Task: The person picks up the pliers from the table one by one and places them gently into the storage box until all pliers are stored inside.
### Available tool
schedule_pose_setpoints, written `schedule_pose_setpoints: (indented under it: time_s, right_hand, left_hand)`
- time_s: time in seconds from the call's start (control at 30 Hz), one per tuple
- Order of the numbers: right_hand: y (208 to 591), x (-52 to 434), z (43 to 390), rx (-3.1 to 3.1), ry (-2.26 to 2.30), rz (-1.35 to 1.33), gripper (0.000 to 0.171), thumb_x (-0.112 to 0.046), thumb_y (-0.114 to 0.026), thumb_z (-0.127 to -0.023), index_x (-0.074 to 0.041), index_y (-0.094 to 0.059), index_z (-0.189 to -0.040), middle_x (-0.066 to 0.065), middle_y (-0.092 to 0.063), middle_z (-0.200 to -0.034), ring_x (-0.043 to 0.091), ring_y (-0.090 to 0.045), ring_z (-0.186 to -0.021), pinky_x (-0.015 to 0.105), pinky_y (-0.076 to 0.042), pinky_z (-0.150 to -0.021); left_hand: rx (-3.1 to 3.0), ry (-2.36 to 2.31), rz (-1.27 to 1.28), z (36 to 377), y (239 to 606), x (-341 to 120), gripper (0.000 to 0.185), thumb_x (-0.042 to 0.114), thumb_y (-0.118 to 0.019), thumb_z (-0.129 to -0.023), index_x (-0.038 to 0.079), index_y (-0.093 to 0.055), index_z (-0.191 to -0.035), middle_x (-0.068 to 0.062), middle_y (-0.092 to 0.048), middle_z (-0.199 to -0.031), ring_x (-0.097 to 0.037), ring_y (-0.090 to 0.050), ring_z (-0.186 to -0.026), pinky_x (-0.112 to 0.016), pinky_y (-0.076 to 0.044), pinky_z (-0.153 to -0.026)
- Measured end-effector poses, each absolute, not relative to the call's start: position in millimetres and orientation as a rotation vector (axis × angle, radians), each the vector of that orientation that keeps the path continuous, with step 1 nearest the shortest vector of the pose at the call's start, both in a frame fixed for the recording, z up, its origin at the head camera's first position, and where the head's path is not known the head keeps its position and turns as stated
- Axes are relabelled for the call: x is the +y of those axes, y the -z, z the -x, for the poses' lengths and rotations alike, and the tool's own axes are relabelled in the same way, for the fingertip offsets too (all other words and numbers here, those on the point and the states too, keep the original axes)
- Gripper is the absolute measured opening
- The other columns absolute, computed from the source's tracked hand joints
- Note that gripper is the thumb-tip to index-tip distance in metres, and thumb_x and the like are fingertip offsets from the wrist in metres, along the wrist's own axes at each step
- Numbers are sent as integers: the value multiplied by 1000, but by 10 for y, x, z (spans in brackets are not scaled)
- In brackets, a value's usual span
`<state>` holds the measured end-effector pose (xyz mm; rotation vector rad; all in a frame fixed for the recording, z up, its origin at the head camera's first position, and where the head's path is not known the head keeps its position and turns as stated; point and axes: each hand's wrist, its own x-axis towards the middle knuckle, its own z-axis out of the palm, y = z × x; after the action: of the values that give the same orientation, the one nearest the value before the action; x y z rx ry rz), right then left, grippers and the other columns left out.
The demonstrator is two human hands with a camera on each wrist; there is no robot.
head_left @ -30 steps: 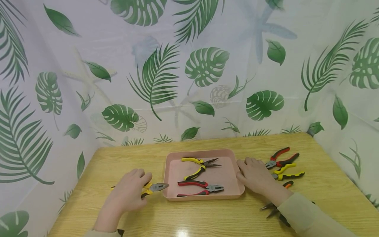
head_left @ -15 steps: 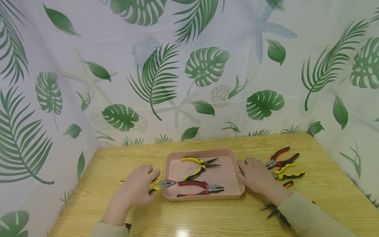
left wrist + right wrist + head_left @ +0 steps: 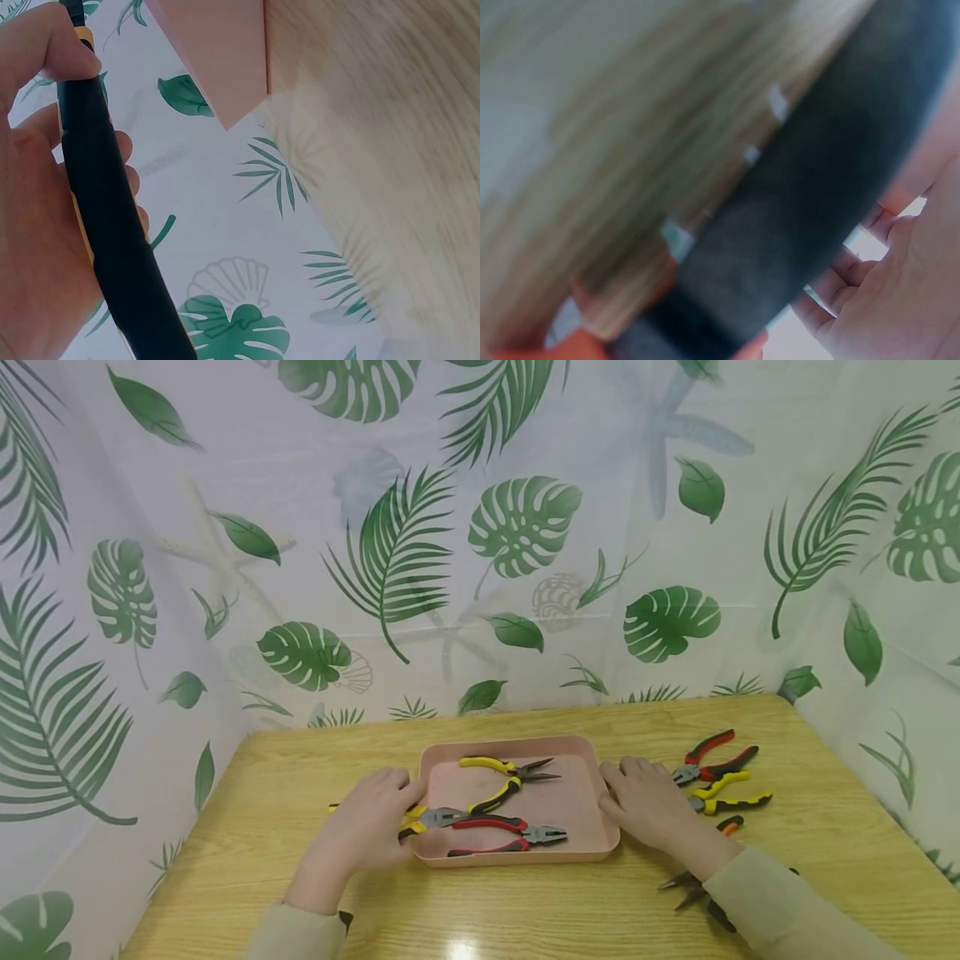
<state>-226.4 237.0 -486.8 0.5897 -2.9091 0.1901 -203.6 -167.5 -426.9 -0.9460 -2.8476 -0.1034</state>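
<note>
My left hand (image 3: 375, 818) grips yellow-and-black combination pliers (image 3: 442, 817) by the handles. Their grey head reaches over the left rim of the pink tray (image 3: 517, 860). In the left wrist view, fingers wrap round the black handle (image 3: 124, 210), below the tray's corner (image 3: 229, 67). Inside the tray lie yellow-and-black long-nose pliers (image 3: 513, 783) with spread handles, and red-and-black combination pliers (image 3: 525, 833) nearer the front. My right hand (image 3: 648, 802) rests against the tray's right wall, its fingertips touching the rim. The right wrist view shows its relaxed fingers (image 3: 847, 277) only partly.
Right of the tray lie red-and-black pliers (image 3: 708, 768) and yellow-and-black pliers (image 3: 731, 797). Dark long-nose pliers with orange marks (image 3: 693, 893) lie partly under the right sleeve (image 3: 780, 893). A leaf-patterned cloth (image 3: 480, 560) stands behind the wooden table (image 3: 480, 910).
My left hand has carried the yellow-and-black combination pliers rightward, from left of the tray to over its left part. The right hand and the tray stay in place.
</note>
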Motion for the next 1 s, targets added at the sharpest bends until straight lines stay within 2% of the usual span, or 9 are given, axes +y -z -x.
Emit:
schedule_pose_setpoints:
  time_s: [0.4, 0.7, 1.0]
  right_hand:
    - [4852, 2359, 2250, -2908, -197, -590, 11, -24, -57, -104, -13, -59, -101, 7, -52, -87, 24, -46, -79, 44, -40, -74]
    - [4866, 2364, 2254, -2914, -196, -585, 12, -24, -56, -105, -15, -56, -98, 6, -50, -86, 23, -44, -78, 42, -37, -73]
    - [4854, 2364, 2253, -2927, -202, -581, 12, -24, -56, -105, -15, -55, -97, 6, -49, -86, 23, -42, -77, 42, -35, -73]
  left_hand:
    - [-2823, 138, 1003, 2120, 4284, -1573, 40, 33, -87, -83, 19, -51, -95, 5, -42, -83, -14, -36, -79, -29, -32, -71]
    - [-2791, 113, 1062, 2170, 4298, -1490, 42, 25, -87, -75, 15, -50, -93, 4, -40, -83, -15, -38, -79, -29, -32, -73]
    - [-2784, 126, 1067, 2222, 4273, -1376, 39, 25, -83, -76, 17, -49, -94, 5, -39, -83, -14, -38, -79, -30, -32, -73]
